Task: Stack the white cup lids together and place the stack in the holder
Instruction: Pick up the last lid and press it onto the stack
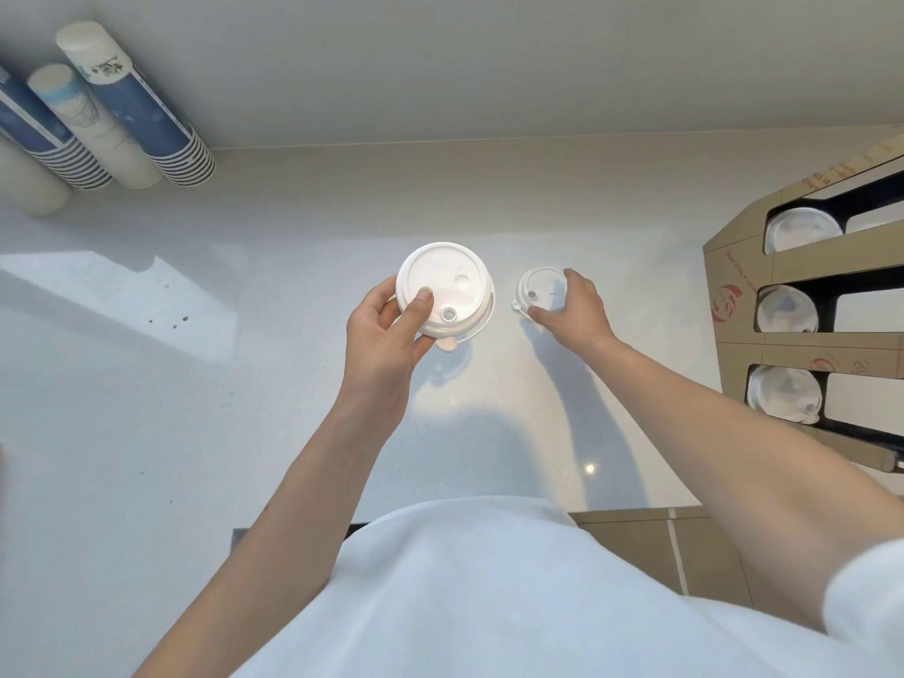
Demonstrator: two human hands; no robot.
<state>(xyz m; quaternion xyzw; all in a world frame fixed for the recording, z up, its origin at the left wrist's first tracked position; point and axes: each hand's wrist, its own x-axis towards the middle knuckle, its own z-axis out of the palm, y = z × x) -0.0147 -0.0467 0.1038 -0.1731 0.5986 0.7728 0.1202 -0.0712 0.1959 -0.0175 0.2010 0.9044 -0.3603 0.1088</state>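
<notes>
My left hand (386, 330) holds a stack of white cup lids (450, 281) above the middle of the counter, thumb pressed on the top lid. To its right a single white lid (540, 286) lies on the counter, and my right hand (575, 308) has its thumb and fingers around the lid's edge. The cardboard lid holder (734, 286) stands at the right, with three slots that each show white lids inside.
Several stacks of blue and white paper cups (122, 105) lie at the back left against the wall. The white counter (244, 384) ends at a front edge near my body. A few small dark specks mark the counter at the left.
</notes>
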